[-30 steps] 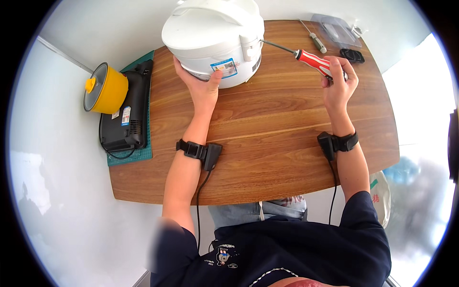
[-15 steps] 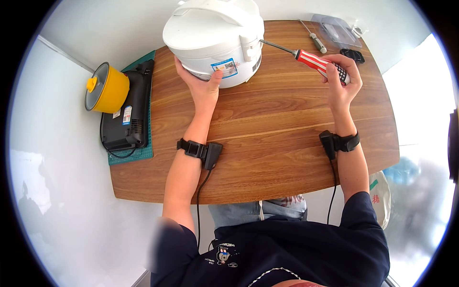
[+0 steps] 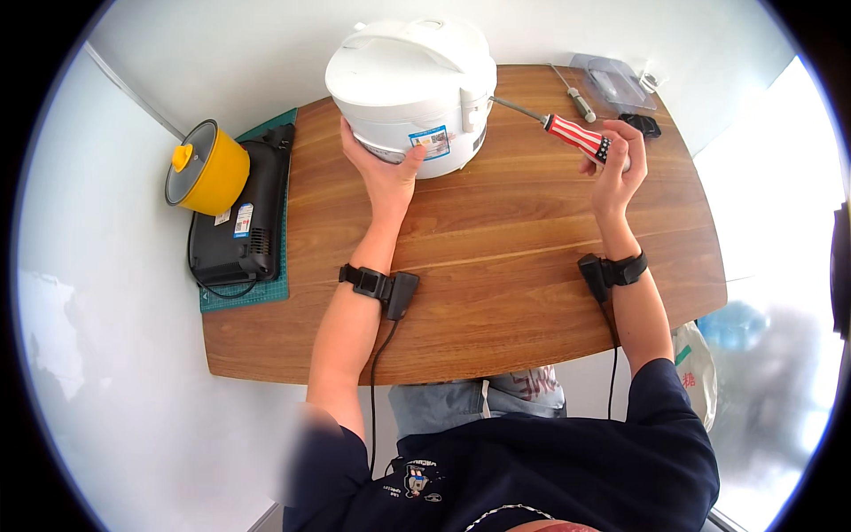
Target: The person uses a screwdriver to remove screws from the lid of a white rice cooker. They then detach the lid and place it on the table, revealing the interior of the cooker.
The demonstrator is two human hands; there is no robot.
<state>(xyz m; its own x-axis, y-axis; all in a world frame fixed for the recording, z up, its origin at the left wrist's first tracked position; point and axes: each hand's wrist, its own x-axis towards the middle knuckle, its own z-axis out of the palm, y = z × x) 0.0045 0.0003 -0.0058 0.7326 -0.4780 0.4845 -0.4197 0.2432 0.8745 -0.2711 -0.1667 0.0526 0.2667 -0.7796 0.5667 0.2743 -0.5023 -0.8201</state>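
A white rice cooker [image 3: 399, 84] with a handle across its lid stands at the far side of the table, its lid closed. My left hand [image 3: 383, 173] grips the cooker's lower near side, thumb beside a blue-edged label [image 3: 430, 143]. In my right hand [image 3: 619, 164] is a screwdriver [image 3: 576, 137] with a red-and-white striped handle and a starred dark end. Its metal shaft points left, and the tip is at the cooker's right side by the handle hinge; whether it sits in a screw cannot be made out.
On the left, a yellow pot [image 3: 217, 170] with a lid rests on a black portable stove [image 3: 232, 244] over a green cutting mat [image 3: 284, 289]. At the back right lie another screwdriver [image 3: 581, 102], a clear plastic tray [image 3: 612, 82] and a black object [image 3: 643, 124].
The view has shifted slightly, so the table and cooker appear lower. My right hand has turned on the screwdriver's handle; its tip stays at the cooker's side. My left hand keeps its hold.
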